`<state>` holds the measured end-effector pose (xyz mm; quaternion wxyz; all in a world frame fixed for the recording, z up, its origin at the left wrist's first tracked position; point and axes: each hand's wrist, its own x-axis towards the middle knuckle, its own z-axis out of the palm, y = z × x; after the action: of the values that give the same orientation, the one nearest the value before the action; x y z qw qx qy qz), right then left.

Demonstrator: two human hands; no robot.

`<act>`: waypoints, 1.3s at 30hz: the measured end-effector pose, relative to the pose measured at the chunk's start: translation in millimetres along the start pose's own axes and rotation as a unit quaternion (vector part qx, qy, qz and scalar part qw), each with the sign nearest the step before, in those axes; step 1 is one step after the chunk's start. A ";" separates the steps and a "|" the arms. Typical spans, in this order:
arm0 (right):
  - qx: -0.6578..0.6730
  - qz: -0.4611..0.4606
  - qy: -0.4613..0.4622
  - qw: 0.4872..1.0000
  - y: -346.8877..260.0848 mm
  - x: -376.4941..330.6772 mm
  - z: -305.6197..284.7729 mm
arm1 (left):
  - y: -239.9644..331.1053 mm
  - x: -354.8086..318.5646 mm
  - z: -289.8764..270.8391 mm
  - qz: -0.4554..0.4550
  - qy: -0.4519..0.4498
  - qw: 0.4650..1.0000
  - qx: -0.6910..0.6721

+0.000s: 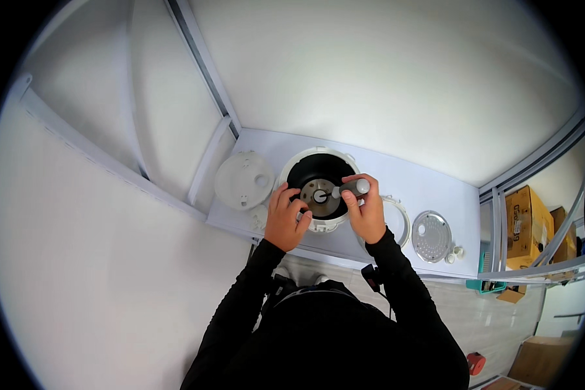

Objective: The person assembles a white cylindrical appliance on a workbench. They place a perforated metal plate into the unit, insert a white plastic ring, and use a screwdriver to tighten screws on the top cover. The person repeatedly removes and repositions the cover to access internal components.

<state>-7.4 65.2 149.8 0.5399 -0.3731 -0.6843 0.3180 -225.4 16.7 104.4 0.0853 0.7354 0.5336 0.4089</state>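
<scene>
A rice cooker body (pixel 319 225) with a white rim and a dark inside stands on the white table. Down in it lies a round metal heating plate (pixel 328 207) with a pale centre. My right hand (pixel 365 211) grips a screwdriver (pixel 352 188) by its grey handle above the cooker's right side. Its shaft slants left toward the plate's centre; I cannot tell whether the tip touches anything. Over the near left part of the rim is my left hand (pixel 286 218), with its fingers apart and reaching inward, and nothing visible in them.
Left of the cooker is a round white lid part (pixel 244 181). A white ring (pixel 403 220), a perforated metal disc (pixel 431 236) and small white parts (pixel 453 255) lie to the right. Wall panels enclose the table's back and left. Cardboard boxes (pixel 526 224) sit beyond its right end.
</scene>
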 end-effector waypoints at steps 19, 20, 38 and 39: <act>-0.028 0.004 -0.096 0.995 11.7 11.8 11.2 | -1.0 -2.6 -0.2 -0.020 -0.010 0.999 0.034; -0.023 0.003 -0.090 0.996 10.8 11.8 11.1 | -0.5 -2.5 -0.7 -0.021 -0.012 0.999 0.033; 0.035 -0.007 -0.025 0.999 37.1 -7.0 17.9 | 1.6 -4.5 0.4 -0.035 -0.022 0.999 0.032; 0.066 0.005 -0.009 0.998 36.8 -7.0 19.1 | 0.9 -5.4 0.4 -0.031 -0.017 0.999 0.029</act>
<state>-18.8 77.7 111.3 0.5550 -0.3374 -0.6650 0.3687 -225.0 11.9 101.9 0.0855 0.7277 0.5658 0.3782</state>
